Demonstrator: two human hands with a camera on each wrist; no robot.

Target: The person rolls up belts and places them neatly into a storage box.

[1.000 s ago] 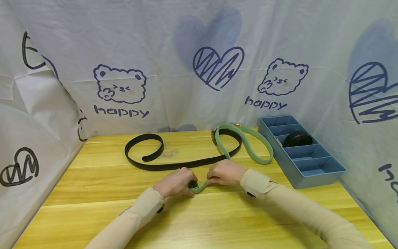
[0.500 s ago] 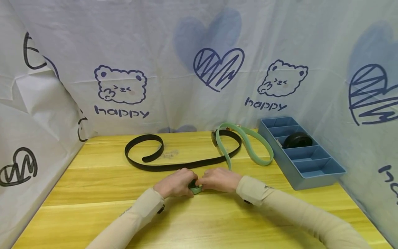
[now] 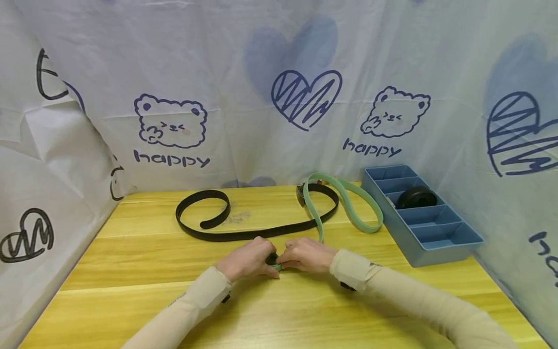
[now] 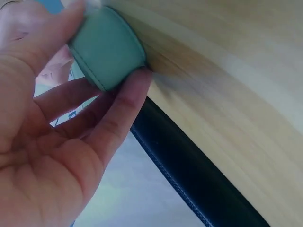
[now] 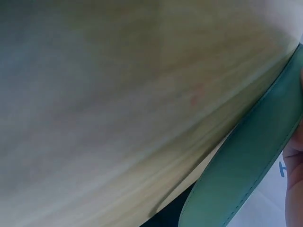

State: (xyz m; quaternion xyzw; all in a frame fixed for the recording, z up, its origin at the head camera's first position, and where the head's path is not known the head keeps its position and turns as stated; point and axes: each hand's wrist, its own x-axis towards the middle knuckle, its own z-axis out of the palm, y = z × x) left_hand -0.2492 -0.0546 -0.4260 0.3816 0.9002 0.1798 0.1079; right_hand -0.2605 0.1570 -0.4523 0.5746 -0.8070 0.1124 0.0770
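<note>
My left hand grips the rolled-up end of a green belt between thumb and fingers, just above the wooden table. At the roll's right side, my right hand pinches the same belt with its fingertips, partly hiding the roll. From there the unrolled green strap runs under and behind the right hand, then loops towards the back of the table. A black belt lies in a loose S beyond both hands, its buckle end under the green loop.
A blue divided box stands at the right, with a coiled black belt in its middle compartment. White printed cloth hangs behind the table and along both sides.
My right hand has moved left to the roll, bringing the strap that stretched between the hands against it. The left hand has barely moved. The black belt has stayed put.
</note>
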